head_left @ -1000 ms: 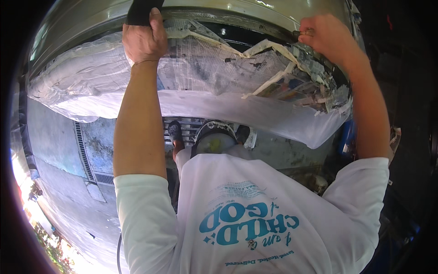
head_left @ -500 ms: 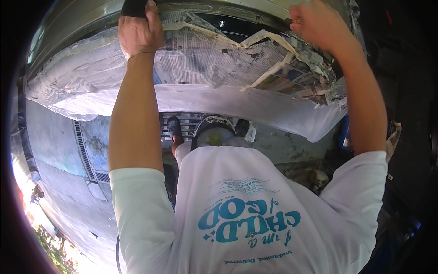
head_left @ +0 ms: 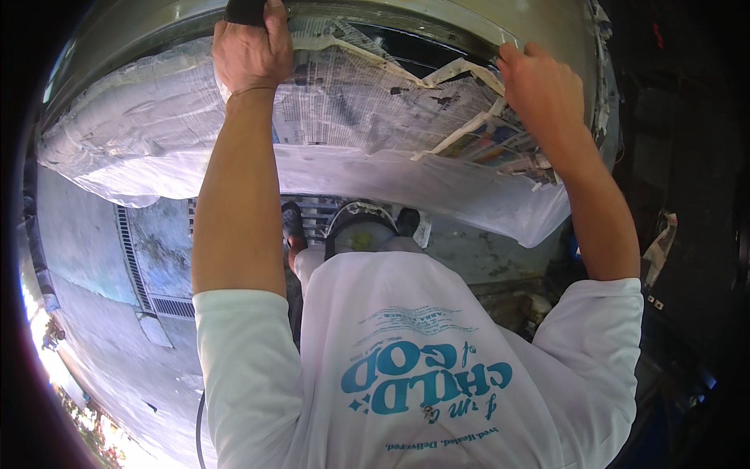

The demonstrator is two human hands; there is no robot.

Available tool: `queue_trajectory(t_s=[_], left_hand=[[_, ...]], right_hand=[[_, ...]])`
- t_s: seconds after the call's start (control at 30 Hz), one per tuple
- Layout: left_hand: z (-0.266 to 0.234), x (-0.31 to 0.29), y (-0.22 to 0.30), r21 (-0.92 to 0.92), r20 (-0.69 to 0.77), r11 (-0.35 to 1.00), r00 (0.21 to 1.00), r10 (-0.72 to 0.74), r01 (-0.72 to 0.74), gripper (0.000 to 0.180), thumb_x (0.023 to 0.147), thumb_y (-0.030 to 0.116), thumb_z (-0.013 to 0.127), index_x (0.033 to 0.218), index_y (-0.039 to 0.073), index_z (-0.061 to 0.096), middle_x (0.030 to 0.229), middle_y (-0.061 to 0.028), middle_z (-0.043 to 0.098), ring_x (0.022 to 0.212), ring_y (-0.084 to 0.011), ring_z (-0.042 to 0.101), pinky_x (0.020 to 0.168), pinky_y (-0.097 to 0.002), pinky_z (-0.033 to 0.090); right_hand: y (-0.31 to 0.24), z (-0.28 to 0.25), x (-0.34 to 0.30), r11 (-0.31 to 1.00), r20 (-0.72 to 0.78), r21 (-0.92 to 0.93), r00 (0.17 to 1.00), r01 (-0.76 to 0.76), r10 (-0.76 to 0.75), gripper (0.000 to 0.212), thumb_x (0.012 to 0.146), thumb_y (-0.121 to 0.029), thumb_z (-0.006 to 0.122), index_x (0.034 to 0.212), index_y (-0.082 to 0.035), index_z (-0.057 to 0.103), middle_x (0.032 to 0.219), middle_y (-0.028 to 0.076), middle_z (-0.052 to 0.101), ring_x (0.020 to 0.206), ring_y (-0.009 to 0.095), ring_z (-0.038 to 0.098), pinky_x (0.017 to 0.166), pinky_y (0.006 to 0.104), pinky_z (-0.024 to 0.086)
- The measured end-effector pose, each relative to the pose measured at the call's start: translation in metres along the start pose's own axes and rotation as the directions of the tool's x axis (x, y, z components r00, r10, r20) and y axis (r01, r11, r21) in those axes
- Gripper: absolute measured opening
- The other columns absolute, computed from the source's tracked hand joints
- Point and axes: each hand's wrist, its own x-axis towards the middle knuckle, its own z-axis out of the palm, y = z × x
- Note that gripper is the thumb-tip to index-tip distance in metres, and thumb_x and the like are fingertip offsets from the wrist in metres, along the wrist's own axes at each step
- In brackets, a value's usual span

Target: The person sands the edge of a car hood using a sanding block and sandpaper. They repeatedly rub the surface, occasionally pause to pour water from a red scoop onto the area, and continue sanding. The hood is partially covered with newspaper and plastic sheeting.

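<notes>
Head view: a glossy olive-grey curved panel (head_left: pixel 547 23) spans the top.
Left grip: the left hand (head_left: pixel 254 59) is clamped on a flat black block (head_left: pixel 245 12) at the upper edge.
Right grip: the right hand (head_left: pixel 543 86) bends its fingers near the panel's lower border; cannot tell whether they pinch anything.
Covering below: printed newspaper sheets (head_left: pixel 336 105), whitish translucent plastic film (head_left: pixel 375 168).

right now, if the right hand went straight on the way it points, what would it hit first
The right hand would probably meet the glossy tan panel first, just beyond its fingers; depth is unclear, so they may already touch it.
</notes>
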Motion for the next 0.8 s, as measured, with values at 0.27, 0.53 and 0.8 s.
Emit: queue_trajectory(t_s=[0.27, 0.53, 0.8], left_hand=[[0.000, 0.008, 0.026, -0.066, -0.072, 0.993, 0.992, -0.104, 0.100, 0.025, 0.096, 0.023, 0.052, 0.110, 0.010, 0.068, 0.112, -0.0180, 0.067, 0.103, -0.0414, 0.061, 0.089, -0.0475, 0.049], [0.002, 0.004, 0.012, -0.024, -0.069, 0.998, 0.996, -0.053, 0.051, 0.025, 0.094, 0.024, 0.049, 0.101, 0.013, 0.070, 0.111, -0.0120, 0.069, 0.103, -0.0395, 0.062, 0.089, -0.0471, 0.049], [0.003, 0.000, 0.009, -0.018, -0.085, 0.999, 0.996, -0.042, 0.041, 0.028, 0.094, 0.026, 0.049, 0.104, 0.011, 0.071, 0.108, -0.0118, 0.070, 0.101, -0.0409, 0.062, 0.088, -0.0477, 0.049]], right_hand=[[0.038, -0.004, 0.038, 0.973, 0.138, 0.086, 0.965, 0.214, -0.225, 0.015, 0.089, -0.021, 0.068, 0.098, -0.009, 0.069, 0.088, 0.014, 0.070, 0.080, 0.035, 0.070, 0.072, 0.0475, 0.055], [0.023, -0.014, 0.022, 0.996, 0.104, 0.052, 0.991, 0.078, -0.083, 0.017, 0.088, -0.022, 0.071, 0.100, -0.011, 0.071, 0.090, 0.013, 0.071, 0.084, 0.035, 0.070, 0.072, 0.0468, 0.055], [0.013, -0.007, 0.029, 0.995, 0.042, 0.069, 0.996, 0.076, -0.079, 0.019, 0.086, -0.026, 0.072, 0.092, -0.009, 0.068, 0.086, 0.014, 0.069, 0.079, 0.038, 0.068, 0.070, 0.0486, 0.054]])
